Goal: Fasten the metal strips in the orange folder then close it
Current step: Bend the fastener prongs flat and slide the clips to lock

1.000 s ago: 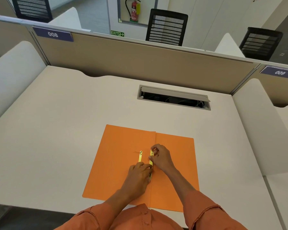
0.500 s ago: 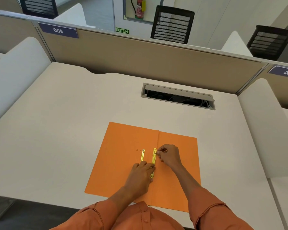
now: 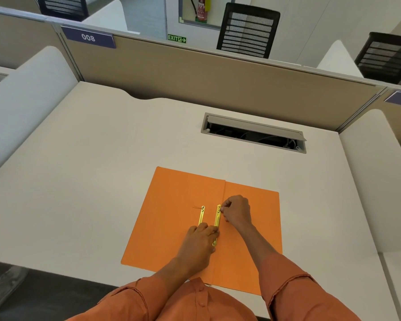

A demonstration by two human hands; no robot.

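The orange folder (image 3: pixel 169 228) lies open and flat near the desk's front edge. Two gold metal strips lie side by side near its spine: the left strip (image 3: pixel 202 216) on the left flap, the right strip (image 3: pixel 218 217) along the fold. My left hand (image 3: pixel 200 242) rests flat over the lower ends of both strips, fingers pressing the right one. My right hand (image 3: pixel 237 212) pinches the top end of the right strip with thumb and fingertips. A thin prong sticks out left of the left strip's top.
An open cable hatch (image 3: pixel 252 132) is set into the white desk (image 3: pixel 90 181) behind the folder. Beige partitions (image 3: pixel 195 72) and white side dividers (image 3: pixel 375 181) wall the desk in.
My right hand has shifted slightly right and now pinches the top end of the right strip. My left hand has stayed on the strips' lower ends. The camera has tilted a little.
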